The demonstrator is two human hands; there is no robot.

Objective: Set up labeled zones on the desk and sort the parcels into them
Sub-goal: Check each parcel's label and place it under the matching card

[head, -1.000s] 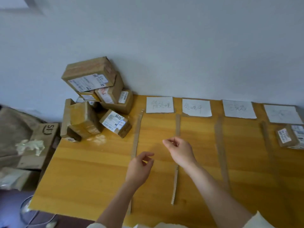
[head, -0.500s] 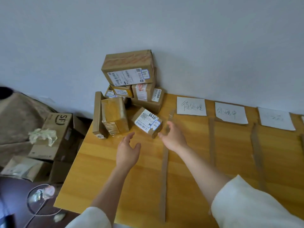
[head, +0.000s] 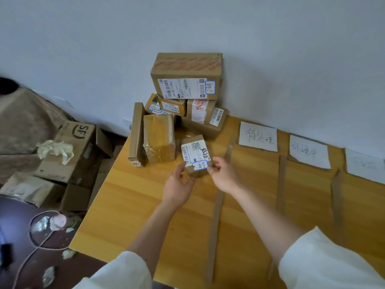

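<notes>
Hands now at small parcel [head: 195, 155] near parcel pile [head: 183, 105] at table's [head: 129, 205] far left; a second ago both hovered empty over divider strips. Left hand [head: 178, 185] cups parcel's near-left corner, right hand [head: 224, 176] pinches its right edge: two-handed grip holding parcel. Paper zone labels [head: 258, 137] and cardboard strips [head: 216, 215] already laid out to right. Judgement: zone setup looks done, sorting is beginning; handwritten sticker probably decides parcel's zone.
</notes>
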